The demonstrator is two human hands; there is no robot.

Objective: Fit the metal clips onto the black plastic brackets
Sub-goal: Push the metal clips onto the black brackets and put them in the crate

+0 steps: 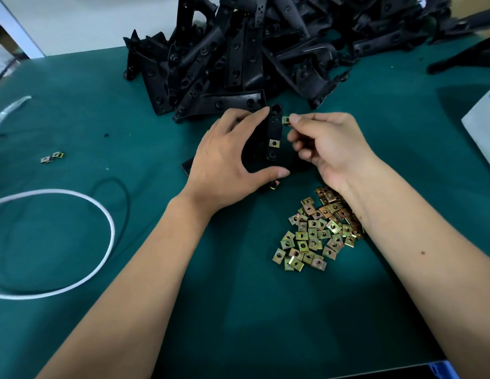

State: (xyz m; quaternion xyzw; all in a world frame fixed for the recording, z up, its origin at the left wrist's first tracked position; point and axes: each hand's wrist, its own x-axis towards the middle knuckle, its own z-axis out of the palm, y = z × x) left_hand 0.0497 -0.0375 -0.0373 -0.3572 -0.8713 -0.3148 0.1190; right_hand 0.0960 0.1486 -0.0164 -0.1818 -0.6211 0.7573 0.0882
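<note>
1. Two stray clips [51, 157] lie far to your left on the green mat [183, 283], near a white cord loop [74, 242]; reaching for them would pull you off the work, so leave them.
2. Your left hand [227, 162] curls round the black bracket [274, 132], fingertips on its top edge and thumb under its lower end, holding it upright on the mat. If that grip relaxes, I judge the bracket will twist as the next clip is pushed on.
3. One fitted clip [274, 143] already sits on the bracket's lower part; another clip [274, 185] lies just below your thumb, and I cannot tell whether it is mounted.
4. Your right hand [326, 149] pinches a single metal clip [285, 120] between thumb and forefinger, just beside the bracket's upper edge and seemingly not yet seated, the other fingers loosely curled. A tilted entry could jam it or spring it out of the pinch.
5. Under your right wrist lies the clip heap [315, 233]; a dragged forearm would scatter it.
6. Behind both hands, the pile of brackets [252, 50] leans forward and could slide.
</note>
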